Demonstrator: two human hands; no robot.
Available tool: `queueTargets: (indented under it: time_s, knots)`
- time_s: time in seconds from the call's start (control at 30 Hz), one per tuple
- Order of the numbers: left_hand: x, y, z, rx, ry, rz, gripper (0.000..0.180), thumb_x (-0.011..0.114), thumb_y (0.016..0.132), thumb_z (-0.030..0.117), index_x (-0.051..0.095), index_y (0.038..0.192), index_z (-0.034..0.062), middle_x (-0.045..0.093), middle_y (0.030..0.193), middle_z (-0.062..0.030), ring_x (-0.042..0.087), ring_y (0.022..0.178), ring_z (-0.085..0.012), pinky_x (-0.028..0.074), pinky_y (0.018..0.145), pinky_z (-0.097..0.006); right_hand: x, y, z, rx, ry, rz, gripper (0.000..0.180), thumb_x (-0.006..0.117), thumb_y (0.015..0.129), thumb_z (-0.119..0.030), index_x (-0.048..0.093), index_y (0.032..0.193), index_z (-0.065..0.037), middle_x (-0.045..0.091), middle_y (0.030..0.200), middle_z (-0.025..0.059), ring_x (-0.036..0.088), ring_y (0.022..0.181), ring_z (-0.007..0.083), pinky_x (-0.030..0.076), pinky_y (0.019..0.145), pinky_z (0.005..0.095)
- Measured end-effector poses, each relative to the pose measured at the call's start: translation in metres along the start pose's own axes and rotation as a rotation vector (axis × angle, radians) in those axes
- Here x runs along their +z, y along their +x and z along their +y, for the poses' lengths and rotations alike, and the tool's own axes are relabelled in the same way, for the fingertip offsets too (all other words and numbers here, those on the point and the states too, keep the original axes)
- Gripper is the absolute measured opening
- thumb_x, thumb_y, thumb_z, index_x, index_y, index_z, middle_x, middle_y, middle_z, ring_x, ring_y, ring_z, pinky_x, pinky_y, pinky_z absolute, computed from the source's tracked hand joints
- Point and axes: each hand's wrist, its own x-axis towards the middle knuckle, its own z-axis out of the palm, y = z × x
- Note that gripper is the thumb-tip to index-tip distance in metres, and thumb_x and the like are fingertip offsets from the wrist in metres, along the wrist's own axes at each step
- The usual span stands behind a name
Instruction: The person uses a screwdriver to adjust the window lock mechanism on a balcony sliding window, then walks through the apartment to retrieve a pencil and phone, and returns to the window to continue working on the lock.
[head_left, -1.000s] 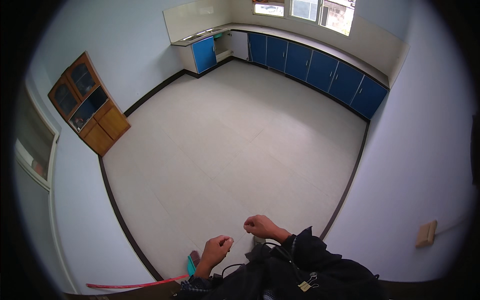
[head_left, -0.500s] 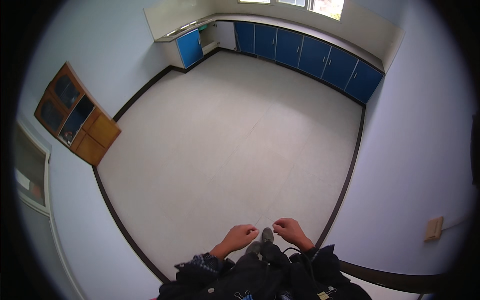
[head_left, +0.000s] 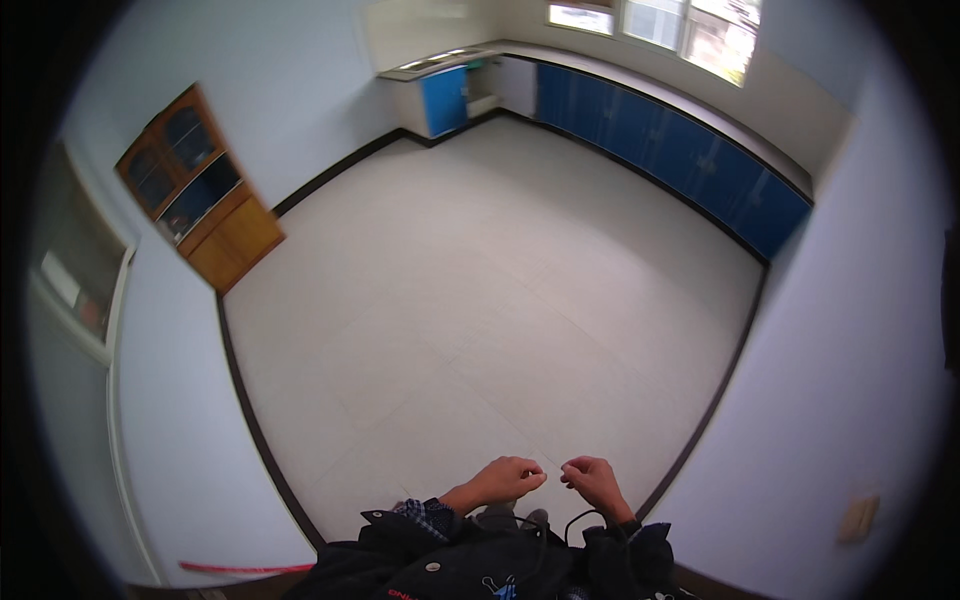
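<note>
My left hand (head_left: 508, 479) and my right hand (head_left: 591, 480) sit close together in front of my chest, a small gap between them. Both have the fingers curled in, thumb against fingertips. Whether something thin is pinched between them is too small to tell. Dark jacket sleeves (head_left: 470, 545) cover my forearms, and a thin black cord (head_left: 577, 522) loops near my right wrist. Below the hands lies a pale tiled floor (head_left: 490, 290).
A wooden cabinet with glass doors (head_left: 195, 200) stands against the left wall. Blue base cabinets (head_left: 670, 150) run along the far and right walls under a counter and windows (head_left: 660, 20). A dark baseboard (head_left: 255, 420) edges the floor. A red strip (head_left: 240, 569) lies at the lower left.
The view has swung back to the left between frames. My hands stay together in front of me, now slightly more to the right of the picture.
</note>
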Motion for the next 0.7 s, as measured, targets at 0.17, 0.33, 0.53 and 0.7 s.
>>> queueTargets:
  time_s: [0.17,0.33,0.53,0.7]
  knots:
    - [-0.038,0.016,-0.027,0.036,-0.012,0.217,0.036,0.057,0.092,0.035,0.072,0.101,0.0028,0.072,0.092,-0.0185,0.068,0.088,-0.0344,0.052,0.08,-0.043,0.016,0.068,-0.034,-0.058,-0.068,-0.19,0.03,0.063,0.091,-0.019,0.071,0.101,0.008,0.074,0.084,0.0139,0.071,0.075,0.0179,0.057,0.07,0.0295]
    - [-0.116,0.045,-0.066,-0.014,-0.071,0.358,0.036,0.058,0.094,0.035,0.072,0.102,0.0029,0.072,0.091,-0.0174,0.069,0.086,-0.0331,0.052,0.076,-0.041,0.049,0.166,-0.095,-0.063,-0.166,-0.316,0.03,0.063,0.091,-0.019,0.071,0.101,0.008,0.074,0.084,0.0147,0.071,0.074,0.0189,0.058,0.069,0.0298]
    - [-0.23,0.045,-0.099,-0.037,-0.227,0.619,0.033,0.06,0.093,0.032,0.072,0.101,0.0024,0.072,0.086,-0.0154,0.067,0.079,-0.0321,0.052,0.075,-0.041,0.121,0.263,-0.197,-0.198,-0.356,-0.474,0.032,0.062,0.091,-0.02,0.07,0.1,0.009,0.073,0.081,0.0148,0.07,0.071,0.0184,0.057,0.067,0.0295]
    - [-0.299,0.055,-0.113,-0.191,-0.389,0.727,0.031,0.062,0.094,0.029,0.071,0.097,-0.0012,0.068,0.075,-0.0108,0.063,0.069,-0.0168,0.049,0.066,-0.034,0.154,0.333,-0.255,-0.305,-0.365,-0.563,0.033,0.062,0.09,-0.022,0.07,0.1,0.009,0.074,0.081,0.0143,0.07,0.07,0.0178,0.056,0.066,0.0301]
